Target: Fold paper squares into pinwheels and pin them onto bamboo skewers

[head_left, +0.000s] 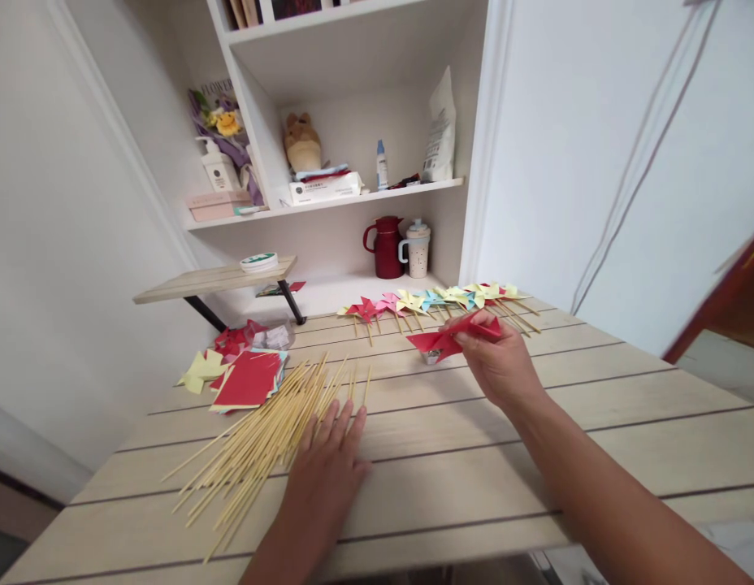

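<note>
Head view: the red pinwheel [453,335] is pinched in the right hand [504,364], beyond and right of the thin sticks [278,424]. Most slant away rightward; the left hand [329,452], nearer them, lies open, fingertips at their right edge.

One left hand [328,455], one right hand [500,361]. Right hand: one red pinwheel [448,337]. Left: one yellow pinwheel [200,372], one paper stack [249,380], dozens of thin sticks [270,443], overlapping, exact count unclear. Far: several stick-mounted pinwheels [410,302], overlapping; one red jug [389,248], one lidded cup [418,253], one plush toy [304,146].
</note>
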The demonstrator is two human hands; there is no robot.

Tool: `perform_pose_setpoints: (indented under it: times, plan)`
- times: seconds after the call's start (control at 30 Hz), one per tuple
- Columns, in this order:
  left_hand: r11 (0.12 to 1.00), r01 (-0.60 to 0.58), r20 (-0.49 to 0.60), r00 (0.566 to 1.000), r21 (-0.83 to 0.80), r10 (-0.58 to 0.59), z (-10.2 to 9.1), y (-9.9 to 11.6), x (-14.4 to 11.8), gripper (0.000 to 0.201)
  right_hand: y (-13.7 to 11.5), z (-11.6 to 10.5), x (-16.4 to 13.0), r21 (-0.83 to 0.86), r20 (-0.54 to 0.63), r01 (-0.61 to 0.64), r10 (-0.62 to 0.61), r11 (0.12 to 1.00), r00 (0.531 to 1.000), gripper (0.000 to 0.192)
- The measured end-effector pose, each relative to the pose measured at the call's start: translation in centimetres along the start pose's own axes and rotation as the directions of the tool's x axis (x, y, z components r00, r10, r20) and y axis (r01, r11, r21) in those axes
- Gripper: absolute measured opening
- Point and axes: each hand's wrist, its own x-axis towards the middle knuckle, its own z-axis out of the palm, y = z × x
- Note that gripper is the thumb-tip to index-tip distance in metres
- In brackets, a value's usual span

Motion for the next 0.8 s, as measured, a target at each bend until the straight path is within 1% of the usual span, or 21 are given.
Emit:
perform_pose_setpoints:
  times: [0.1,0.2,0.3,0.37,0.43,0.5,0.57,0.63,0.7,0.8]
  plan:
    - [1.000,0.009,0.035,0.999,0.013,-0.009,-0.2,-0.3,-0.3,0.055,0.0,-0.1,0.1,0.007,-0.017,-0.003,0.004,1.000,1.000,0.024]
    - [0.995,0.063,0.048,0.997,0.075,-0.067,-0.2,-0.9,-0.7,0.056,0.1,0.0,0.2,0.010,-0.032,-0.010,0.010,1.000,0.999,0.026]
    - [0.981,0.122,-0.005,0.992,0.152,-0.123,-0.3,-1.3,-0.5,0.056,0.0,0.1,0.2,0.012,-0.038,-0.008,0.009,1.000,0.999,0.027]
    - [0.977,0.127,-0.052,0.991,0.171,-0.120,-0.4,-1.3,0.0,0.056,0.0,0.1,0.2,0.016,-0.028,-0.010,0.011,1.000,1.000,0.027]
    - [0.986,0.072,-0.071,0.996,0.149,-0.062,-0.6,-1.1,0.9,0.057,0.0,0.1,0.1,0.016,-0.018,-0.014,0.014,1.000,1.000,0.025]
    - [0.995,-0.016,-0.073,0.997,0.098,0.023,-0.9,-0.7,1.9,0.057,-0.1,0.1,0.1,0.015,-0.019,-0.013,0.014,1.000,1.000,0.024]
    - [0.997,-0.069,-0.069,0.995,0.047,0.072,-1.1,-0.5,2.8,0.056,-0.1,0.0,0.2,0.016,-0.026,-0.006,0.007,1.000,1.000,0.025]
    - [0.997,-0.071,-0.039,0.997,0.007,0.071,-1.2,-0.3,3.4,0.057,-0.1,-0.1,0.2,0.015,-0.025,-0.003,0.003,1.000,1.000,0.025]
    - [0.999,-0.045,0.012,0.999,-0.024,0.045,-1.1,-0.5,3.6,0.058,-0.1,-0.1,0.2,0.012,-0.018,-0.003,0.004,1.000,1.000,0.024]
    - [0.999,-0.006,0.056,0.998,-0.036,0.008,-0.8,-1.2,3.3,0.055,-0.2,0.0,0.1,0.012,-0.023,0.005,-0.004,1.000,1.000,0.025]
